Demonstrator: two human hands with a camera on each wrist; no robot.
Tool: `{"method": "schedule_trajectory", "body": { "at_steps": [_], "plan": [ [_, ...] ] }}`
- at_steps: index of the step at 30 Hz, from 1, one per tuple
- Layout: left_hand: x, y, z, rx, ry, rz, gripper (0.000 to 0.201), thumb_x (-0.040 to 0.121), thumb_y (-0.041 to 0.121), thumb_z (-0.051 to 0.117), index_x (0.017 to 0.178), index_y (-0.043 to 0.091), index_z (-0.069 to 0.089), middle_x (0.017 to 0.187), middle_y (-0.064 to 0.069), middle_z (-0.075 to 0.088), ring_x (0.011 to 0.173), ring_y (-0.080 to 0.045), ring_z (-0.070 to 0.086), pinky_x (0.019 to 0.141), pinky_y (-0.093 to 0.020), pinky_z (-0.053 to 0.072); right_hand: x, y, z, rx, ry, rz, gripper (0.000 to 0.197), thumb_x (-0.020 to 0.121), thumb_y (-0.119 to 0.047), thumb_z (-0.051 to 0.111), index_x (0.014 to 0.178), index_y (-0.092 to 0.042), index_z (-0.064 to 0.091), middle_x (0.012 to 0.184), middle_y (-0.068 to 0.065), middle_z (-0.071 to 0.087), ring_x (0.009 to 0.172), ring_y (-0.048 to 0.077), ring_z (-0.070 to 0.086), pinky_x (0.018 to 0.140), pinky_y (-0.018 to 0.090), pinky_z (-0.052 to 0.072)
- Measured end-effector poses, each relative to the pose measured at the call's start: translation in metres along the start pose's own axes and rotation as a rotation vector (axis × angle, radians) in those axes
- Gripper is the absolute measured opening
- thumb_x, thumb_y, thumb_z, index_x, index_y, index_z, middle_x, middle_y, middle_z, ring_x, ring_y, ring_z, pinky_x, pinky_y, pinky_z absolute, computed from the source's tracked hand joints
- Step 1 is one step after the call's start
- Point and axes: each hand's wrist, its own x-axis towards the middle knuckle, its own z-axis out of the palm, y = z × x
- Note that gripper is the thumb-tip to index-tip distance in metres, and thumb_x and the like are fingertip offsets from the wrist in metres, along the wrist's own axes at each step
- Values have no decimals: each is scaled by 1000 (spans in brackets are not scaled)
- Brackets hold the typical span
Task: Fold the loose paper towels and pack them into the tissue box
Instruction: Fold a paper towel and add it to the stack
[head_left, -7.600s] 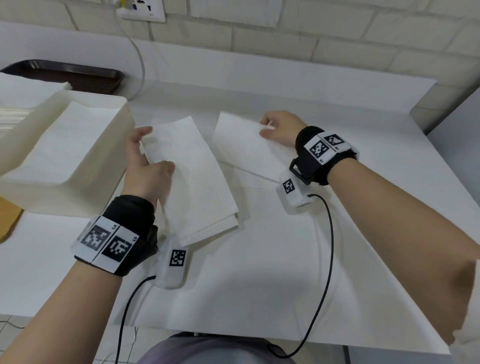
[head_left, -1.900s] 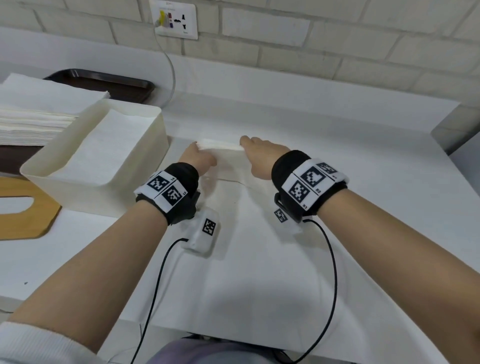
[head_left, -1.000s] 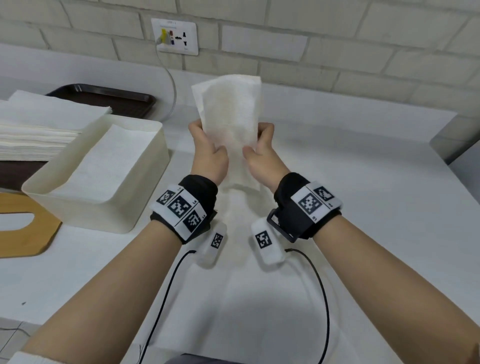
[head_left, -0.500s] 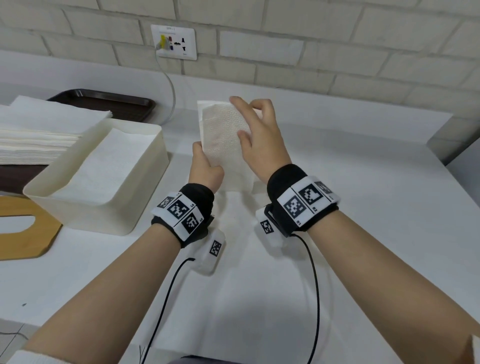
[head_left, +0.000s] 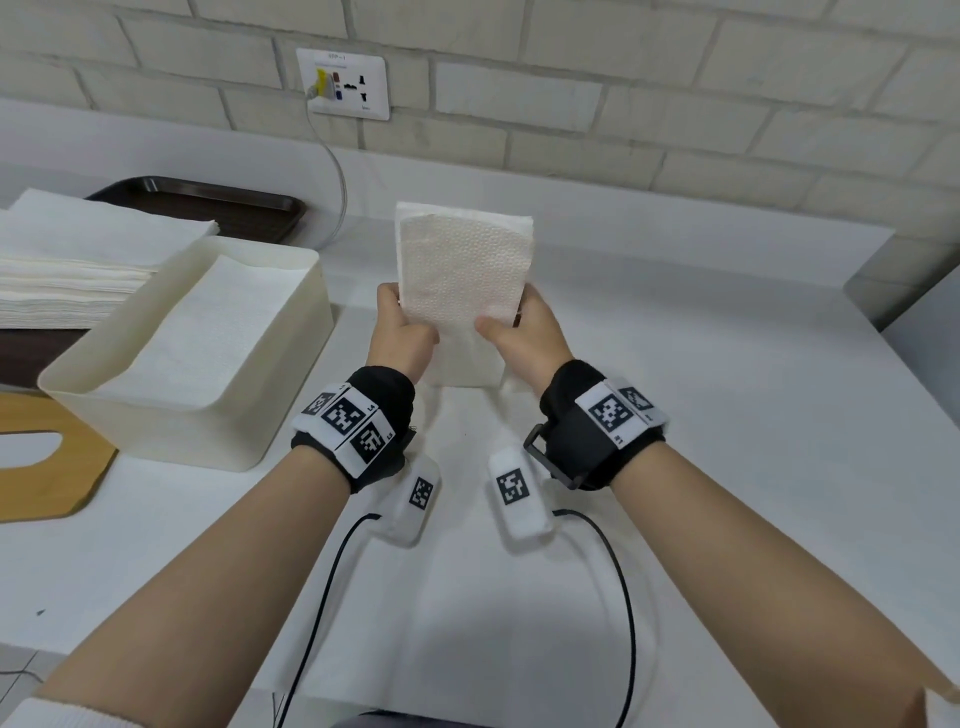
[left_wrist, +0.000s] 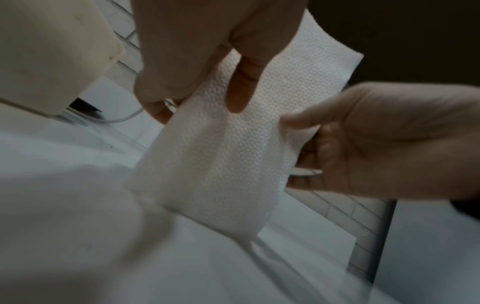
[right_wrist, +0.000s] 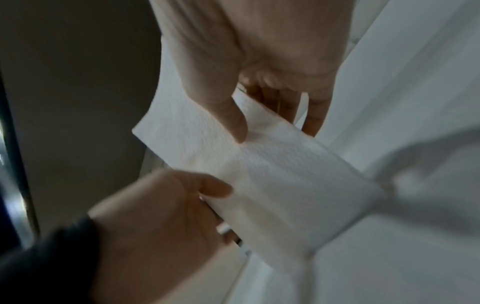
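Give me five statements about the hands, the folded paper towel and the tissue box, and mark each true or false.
1. Both hands hold the folded paper towel by its side edges. True: left hand, right hand.
2. The towel lies flat on the table. False: it is held up above the table.
3. The tissue box is empty. False: a white sheet lies inside it.
4. The box stands on the person's left. True.
5. The stack of towels sits to the right of the right hand. False: it is at far left, behind the box.
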Motion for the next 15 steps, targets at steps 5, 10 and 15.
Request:
{"method": "schedule_trajectory", "body": {
  "at_steps": [5,10,15],
  "plan": [
    [-1,9,0,-53,12,126,40,81,-17,38,106,13,33,84,7,44,73,0,45,55,-2,39,-2,4,6,44,-21,-47,26,95,-3,38,119,-10,34,104,-1,55,95,14,53,86,26,42],
    [-3,10,2,26,-66,99,42,86,-15,34,119,8,25,96,3,41,83,-3,44,57,0,40,-3,4,11,35,-48,-63,19,96,-3,34,110,-12,25,99,-2,46,88,13,49,74,22,41],
    [-3,7,0,26,-8,92,36,88,-13,34,110,13,23,90,8,43,80,-1,45,57,2,39,-2,1,12,23,-28,-68,19,96,-3,34,111,-11,26,91,-7,45,81,9,48,71,20,40]
  ]
}}
